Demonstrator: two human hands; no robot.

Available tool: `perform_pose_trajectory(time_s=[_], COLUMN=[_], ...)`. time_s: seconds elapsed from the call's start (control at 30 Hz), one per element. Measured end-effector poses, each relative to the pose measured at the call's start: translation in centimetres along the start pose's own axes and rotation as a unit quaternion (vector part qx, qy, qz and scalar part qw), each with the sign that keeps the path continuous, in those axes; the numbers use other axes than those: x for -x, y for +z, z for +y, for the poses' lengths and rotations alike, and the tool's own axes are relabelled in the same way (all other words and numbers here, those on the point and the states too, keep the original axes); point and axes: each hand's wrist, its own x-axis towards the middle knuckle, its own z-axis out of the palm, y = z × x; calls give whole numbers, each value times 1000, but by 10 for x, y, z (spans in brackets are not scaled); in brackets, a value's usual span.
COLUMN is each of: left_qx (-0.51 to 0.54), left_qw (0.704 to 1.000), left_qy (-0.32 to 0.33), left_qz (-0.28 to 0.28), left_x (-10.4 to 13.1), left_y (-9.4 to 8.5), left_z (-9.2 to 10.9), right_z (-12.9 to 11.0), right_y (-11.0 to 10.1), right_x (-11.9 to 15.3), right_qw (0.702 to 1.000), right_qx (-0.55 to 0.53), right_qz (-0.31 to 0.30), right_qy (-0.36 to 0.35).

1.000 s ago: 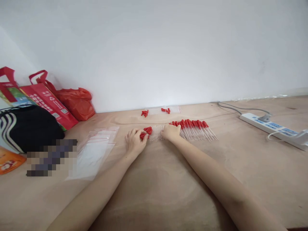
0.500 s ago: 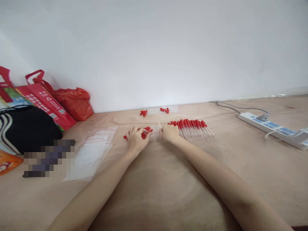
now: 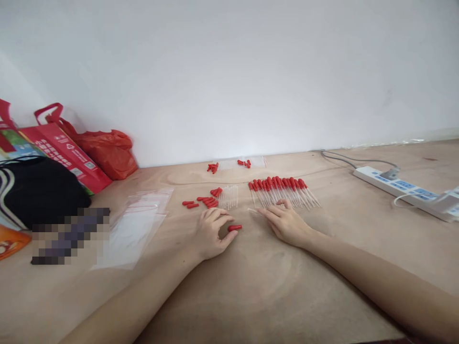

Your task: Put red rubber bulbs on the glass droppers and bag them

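A red rubber dropper bulb (image 3: pixel 235 228) sits between the thumb and forefinger of my left hand (image 3: pixel 211 234), its narrow end pointing right. My right hand (image 3: pixel 287 222) pinches a clear dropper tube (image 3: pixel 253 210), whose tip points left. Between and beyond the hands lies a row of clear tubes without bulbs (image 3: pixel 228 196). Several loose red bulbs (image 3: pixel 210 201) are left of that row. Just past my right hand, a row of droppers with red bulbs fitted (image 3: pixel 278 184) lies side by side, tubes toward me.
Clear zip bags (image 3: pixel 138 224) lie flat at left, near a black drawstring bag (image 3: pixel 43 191) and red bags (image 3: pixel 103 148). A small bag (image 3: pixel 229 164) with red bulbs beside it lies by the wall. The power strip (image 3: pixel 405 188) with cables is at right.
Both hands have drawn back toward me and apart from the rows. My left hand has brought a red bulb out from the pile, and my right a clear tube from the row.
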Motion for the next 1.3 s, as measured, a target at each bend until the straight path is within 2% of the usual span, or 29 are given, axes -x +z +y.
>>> perform_pose_trajectory(time_s=[0.13,0.27,0.7,1.3], left_qx=[7,10,25,69], left_qw=[1000,999,998,992], left_qy=[23,40,61,101], left_qz=[-15,1,2,5], left_x=[-2,-5,-5,-4], left_y=[9,16,11,9], left_z=[-4,-8,2,4], right_z=[-7,-11,-16,-13], right_y=[0,2,-3,1], right_x=[-7,-9,-10,-11], right_qw=[1000,1000,1000,997], right_qx=[13,-3,-18,-22], right_qz=[17,12,12,37], right_qy=[0,9,10,-56])
